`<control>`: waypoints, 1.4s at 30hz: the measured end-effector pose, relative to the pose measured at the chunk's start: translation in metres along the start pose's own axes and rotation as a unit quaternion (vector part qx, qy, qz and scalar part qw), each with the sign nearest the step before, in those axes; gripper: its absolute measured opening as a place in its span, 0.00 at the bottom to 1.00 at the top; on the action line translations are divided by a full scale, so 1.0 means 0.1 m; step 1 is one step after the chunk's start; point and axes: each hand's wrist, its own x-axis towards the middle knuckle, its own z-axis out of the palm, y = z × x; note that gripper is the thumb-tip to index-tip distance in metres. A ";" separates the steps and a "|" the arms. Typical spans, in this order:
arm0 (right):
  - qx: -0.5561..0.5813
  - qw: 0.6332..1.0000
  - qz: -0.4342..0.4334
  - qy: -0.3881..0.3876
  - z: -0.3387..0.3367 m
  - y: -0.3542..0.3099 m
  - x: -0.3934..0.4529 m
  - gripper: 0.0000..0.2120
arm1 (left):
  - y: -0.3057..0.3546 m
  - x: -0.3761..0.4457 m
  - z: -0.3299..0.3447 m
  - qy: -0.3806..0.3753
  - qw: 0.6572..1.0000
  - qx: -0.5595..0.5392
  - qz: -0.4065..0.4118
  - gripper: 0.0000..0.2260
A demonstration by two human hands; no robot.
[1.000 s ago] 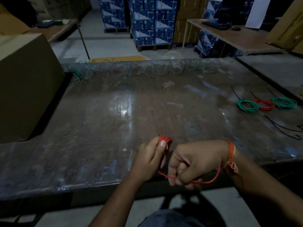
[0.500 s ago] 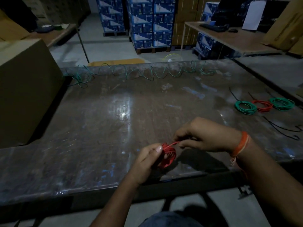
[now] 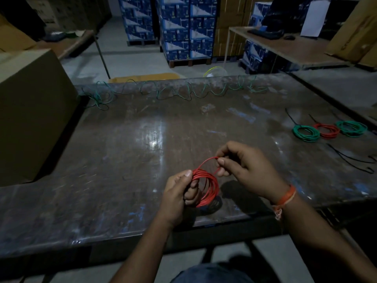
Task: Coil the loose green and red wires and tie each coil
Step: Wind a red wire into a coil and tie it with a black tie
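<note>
A small coil of thin red wire (image 3: pixel 206 185) is held above the near edge of a worn, scuffed dark metal-topped table (image 3: pixel 122 160). The coil is gripped on its left side by the left hand (image 3: pixel 179 193), with the thumb laid over the strands and the fingers curled behind them. The last loose loop of the same red wire is pinched at its top between the thumb and forefinger of the right hand (image 3: pixel 242 170), whose remaining fingers are curled inward; an orange thread band (image 3: pixel 285 198) is worn at that wrist. Whether the coil touches the tabletop cannot be told in the dim light, though a shadow is cast just beneath it. Further back on the right, three finished coils are laid in a row, touching or nearly so: a green wire coil (image 3: pixel 306 133), a red wire coil (image 3: pixel 326 130) and a second green wire coil (image 3: pixel 351 128). Thin black ties (image 3: pixel 346 157) are seen lying nearer than these. At the left, a large brown cardboard box (image 3: pixel 30 111) is stood on the table. Along the far edge, a long loose green wire (image 3: pixel 173 91) is spread in irregular loops.
</note>
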 end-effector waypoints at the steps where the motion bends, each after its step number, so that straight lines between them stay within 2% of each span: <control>1: 0.040 0.999 0.016 0.006 0.03 0.02 0.00 0.05 | 0.00 0.00 0.01 -0.004 1.000 -0.015 0.000 0.15; 5: 0.158 0.984 0.079 0.024 0.20 0.11 -0.05 0.03 | 0.02 0.01 0.00 -0.011 0.994 -0.111 -0.010 0.15; 10: 0.184 0.977 0.109 0.014 0.40 0.20 -0.17 0.02 | 0.02 0.02 -0.03 0.024 0.987 -0.161 0.010 0.15; 12: 0.142 0.984 0.106 0.009 0.44 0.21 -0.20 0.05 | 0.01 0.04 -0.03 0.057 0.984 -0.167 0.024 0.16; 16: -0.051 0.998 0.039 0.002 0.51 0.19 -0.27 0.08 | 0.00 0.12 -0.04 0.125 0.980 -0.148 0.051 0.17; 19: -0.084 0.996 0.030 0.013 0.52 0.21 -0.30 0.10 | 0.01 0.15 -0.01 0.138 0.980 -0.134 0.057 0.17; 22: -0.030 0.993 0.091 0.068 0.54 0.23 -0.29 0.10 | 0.01 0.15 0.04 0.140 0.983 -0.111 0.052 0.17; 25: -0.006 0.983 0.115 0.146 0.56 0.18 -0.29 0.03 | 0.01 0.15 0.07 0.137 0.987 -0.077 0.045 0.16; 28: 0.008 0.977 0.089 0.193 0.53 0.15 -0.27 0.13 | 0.02 0.15 0.08 0.123 0.992 -0.017 0.039 0.16; 32: -0.053 0.984 0.037 0.164 0.43 0.18 -0.18 0.09 | 0.03 0.15 0.11 0.112 0.993 0.024 0.027 0.17; 39: 0.068 0.986 0.110 0.107 0.43 0.31 -0.11 0.08 | 0.02 0.17 0.14 0.107 0.994 -0.013 0.014 0.15; 42: 0.064 0.988 0.112 0.088 0.44 0.31 -0.14 0.09 | 0.01 0.18 0.11 0.122 0.992 -0.025 0.014 0.16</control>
